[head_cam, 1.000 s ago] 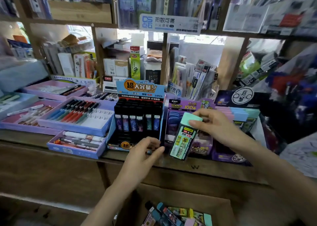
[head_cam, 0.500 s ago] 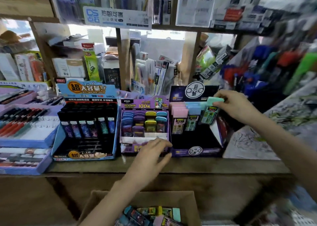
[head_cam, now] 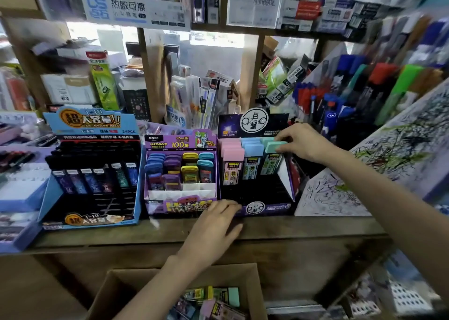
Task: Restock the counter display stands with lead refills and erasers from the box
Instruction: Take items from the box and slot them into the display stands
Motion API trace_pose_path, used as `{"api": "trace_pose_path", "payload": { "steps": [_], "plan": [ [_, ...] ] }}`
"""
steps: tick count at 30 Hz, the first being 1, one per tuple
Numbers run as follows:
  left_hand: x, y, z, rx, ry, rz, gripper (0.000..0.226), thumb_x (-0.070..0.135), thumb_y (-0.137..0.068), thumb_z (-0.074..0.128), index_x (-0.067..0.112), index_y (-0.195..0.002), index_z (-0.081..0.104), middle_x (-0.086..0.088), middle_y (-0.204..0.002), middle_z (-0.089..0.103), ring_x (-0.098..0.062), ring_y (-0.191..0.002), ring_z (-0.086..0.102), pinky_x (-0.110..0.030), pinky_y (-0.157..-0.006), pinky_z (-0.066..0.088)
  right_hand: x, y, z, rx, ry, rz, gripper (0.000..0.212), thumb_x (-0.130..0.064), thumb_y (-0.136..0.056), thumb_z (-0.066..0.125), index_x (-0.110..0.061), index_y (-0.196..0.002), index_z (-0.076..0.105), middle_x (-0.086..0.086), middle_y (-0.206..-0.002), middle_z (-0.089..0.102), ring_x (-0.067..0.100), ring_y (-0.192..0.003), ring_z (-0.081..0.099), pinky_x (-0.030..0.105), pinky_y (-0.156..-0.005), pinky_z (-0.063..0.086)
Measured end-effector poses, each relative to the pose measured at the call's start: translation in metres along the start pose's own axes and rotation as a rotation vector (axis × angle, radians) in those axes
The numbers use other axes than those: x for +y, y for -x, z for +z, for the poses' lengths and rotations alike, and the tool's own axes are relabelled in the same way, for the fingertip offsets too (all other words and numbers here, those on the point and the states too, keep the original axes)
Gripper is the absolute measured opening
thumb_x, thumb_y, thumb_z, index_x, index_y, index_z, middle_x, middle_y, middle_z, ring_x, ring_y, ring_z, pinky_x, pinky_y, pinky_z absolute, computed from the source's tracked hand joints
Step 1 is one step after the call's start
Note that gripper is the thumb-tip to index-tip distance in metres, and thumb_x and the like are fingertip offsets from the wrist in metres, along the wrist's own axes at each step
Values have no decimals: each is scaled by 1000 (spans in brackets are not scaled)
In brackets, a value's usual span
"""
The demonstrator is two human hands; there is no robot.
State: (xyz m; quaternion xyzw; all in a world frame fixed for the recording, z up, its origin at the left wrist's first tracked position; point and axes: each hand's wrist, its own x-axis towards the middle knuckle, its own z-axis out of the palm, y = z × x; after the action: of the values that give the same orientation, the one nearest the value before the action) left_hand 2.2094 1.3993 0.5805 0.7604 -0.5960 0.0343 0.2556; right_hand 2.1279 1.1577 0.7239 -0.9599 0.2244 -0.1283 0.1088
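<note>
At the right-hand column of the dark display stand: green-capped lead refill, long axis upright, pinched at the cap by right hand; left hand well apart below, fingers spread on counter, above box.

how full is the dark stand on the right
Partly full: refill packs fill only the back rows; front slots of the dark stand are bare.

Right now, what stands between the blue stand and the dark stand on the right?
The purple display stand with coloured cases, in the head view.
</note>
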Motion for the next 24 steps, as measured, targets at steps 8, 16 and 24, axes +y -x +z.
{"api": "trace_pose_path", "payload": {
  "steps": [8, 16, 24],
  "plan": [
    [0, 1, 3, 52, 10, -16, 39, 28, -96, 47, 24, -134, 43, 9, -130, 45, -6, -122, 37, -17, -100, 30, -3, -3, 9, 101, 198, -50, 13, -18, -87, 64, -12, -98, 67, 7, -106, 55, 27, -94, 56, 38, -80, 46],
    [10, 27, -22, 63, 74, 7, 37, 27, -95, 50, 20, -132, 49, 7, -131, 46, -7, -122, 43, -22, -101, 37, -22, 17, -9, 54, 293, -92, 33, -26, -91, 59, -13, -122, 60, 11, -114, 59, 29, -104, 55, 42, -89, 46],
    [-32, 145, 4, -246, 176, -354, 23, 32, -94, 53, 22, -115, 58, 8, -111, 58, -9, -99, 59, -31, -83, 49, -74, 117, 71, -268, -119, -239, 18, -28, -89, 61, -18, -102, 69, -14, -80, 58, -7, -68, 51, 8, -62, 39]
  ]
}}
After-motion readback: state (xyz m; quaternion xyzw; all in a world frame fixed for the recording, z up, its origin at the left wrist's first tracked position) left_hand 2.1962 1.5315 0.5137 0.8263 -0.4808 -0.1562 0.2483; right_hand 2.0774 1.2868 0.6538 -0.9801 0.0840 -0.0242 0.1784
